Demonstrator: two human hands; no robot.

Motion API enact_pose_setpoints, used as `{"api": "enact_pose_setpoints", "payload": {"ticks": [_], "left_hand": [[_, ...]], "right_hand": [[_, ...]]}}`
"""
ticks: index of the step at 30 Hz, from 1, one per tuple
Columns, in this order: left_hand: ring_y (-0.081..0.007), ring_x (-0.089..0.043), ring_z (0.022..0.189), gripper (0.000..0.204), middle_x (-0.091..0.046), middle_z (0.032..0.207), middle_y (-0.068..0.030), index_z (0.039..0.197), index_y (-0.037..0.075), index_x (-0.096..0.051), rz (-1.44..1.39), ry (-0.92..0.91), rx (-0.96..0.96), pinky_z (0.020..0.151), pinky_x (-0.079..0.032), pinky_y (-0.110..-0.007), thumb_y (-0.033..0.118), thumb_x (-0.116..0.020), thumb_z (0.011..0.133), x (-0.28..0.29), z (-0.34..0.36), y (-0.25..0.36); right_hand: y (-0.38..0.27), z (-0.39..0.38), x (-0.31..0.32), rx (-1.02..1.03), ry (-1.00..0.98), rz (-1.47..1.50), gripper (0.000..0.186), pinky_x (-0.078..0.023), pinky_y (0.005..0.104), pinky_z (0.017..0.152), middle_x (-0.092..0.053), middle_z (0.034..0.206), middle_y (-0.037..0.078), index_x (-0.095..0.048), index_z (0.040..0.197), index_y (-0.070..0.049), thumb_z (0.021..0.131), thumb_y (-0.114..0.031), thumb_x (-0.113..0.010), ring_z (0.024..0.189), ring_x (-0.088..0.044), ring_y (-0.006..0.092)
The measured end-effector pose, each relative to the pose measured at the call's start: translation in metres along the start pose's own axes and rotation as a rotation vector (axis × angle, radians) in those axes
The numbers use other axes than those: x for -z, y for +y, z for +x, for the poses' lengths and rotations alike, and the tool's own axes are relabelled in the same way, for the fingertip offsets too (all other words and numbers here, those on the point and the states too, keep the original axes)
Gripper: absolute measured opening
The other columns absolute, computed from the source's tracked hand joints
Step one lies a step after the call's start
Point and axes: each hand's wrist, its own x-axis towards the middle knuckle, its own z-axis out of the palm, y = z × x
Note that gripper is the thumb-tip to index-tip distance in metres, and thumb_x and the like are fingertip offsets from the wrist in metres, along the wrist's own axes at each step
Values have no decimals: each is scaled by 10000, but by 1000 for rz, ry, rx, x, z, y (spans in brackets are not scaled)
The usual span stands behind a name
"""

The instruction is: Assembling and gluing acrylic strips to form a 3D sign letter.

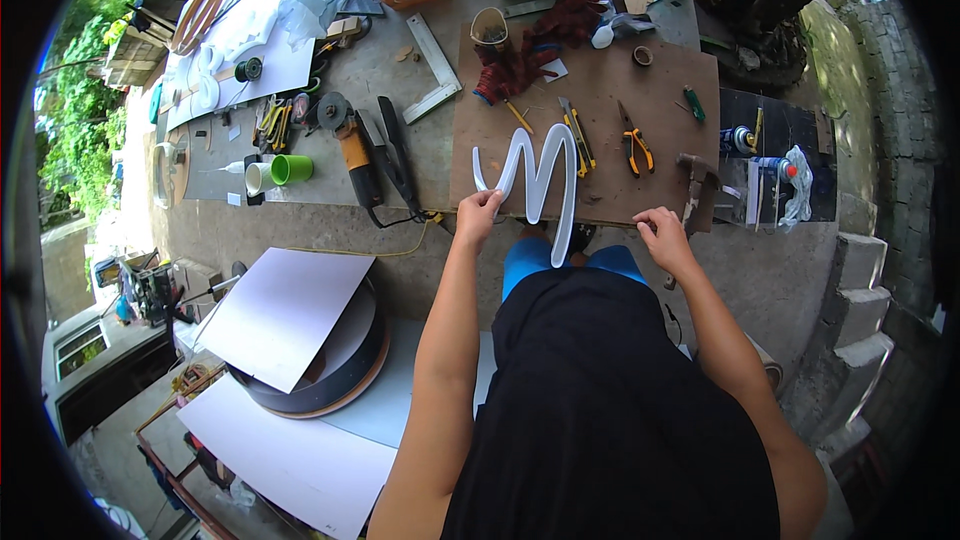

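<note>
My left hand (478, 217) is closed on a white M-shaped letter (541, 175) with flowing strokes and a raised rim, pinching it at its lower left. The letter is held over the front edge of a brown board (600, 90), and its long right stroke hangs past the edge. My right hand (662, 237) is at the board's front edge, apart from the letter, its fingers loosely bent and nothing visible in them. Close to it lies a claw hammer (697, 180). Orange-handled pliers (637, 148) and yellow utility knives (577, 135) lie beyond the letter.
Left on the table are an angle grinder (352, 150), a hair straightener (395, 160), a metal square (433, 75) and a green cup (292, 169). Red gloves (510, 70) lie at the back. White sheets (290, 315) rest on a round drum at lower left. Concrete steps (862, 305) rise at right.
</note>
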Motion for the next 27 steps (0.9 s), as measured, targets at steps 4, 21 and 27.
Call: {"api": "enact_pose_setpoints", "payload": {"ticks": [4, 21, 27], "left_hand": [[-127, -606, 822, 405, -698, 930, -77, 1139, -75, -681, 16, 11, 27, 744, -483, -283, 264, -686, 918, -1, -3, 4], [-142, -619, 856, 426, -703, 952, -92, 1158, -59, -680, 30, 11, 28, 770, -489, -297, 293, -685, 918, 1, -4, 7], [-135, -614, 853, 416, -701, 946, -85, 1148, -63, -681, 38, 12, 6, 763, -486, -291, 282, -684, 917, 1, -4, 6]], "right_hand": [[0, 0, -1, -17, -12, 4, 156, -460, 391, 904, -628, 982, 118, -701, 993, -60, 882, -134, -621, 1003, -562, 304], [7, 3, 1, -4, -18, -2, 159, -455, 402, 910, -630, 965, 118, -701, 995, -56, 886, -140, -622, 1002, -560, 308], [7, 1, -2, 3, -15, 3, 158, -456, 403, 902, -633, 950, 119, -703, 992, -58, 884, -139, -623, 994, -562, 311]]}}
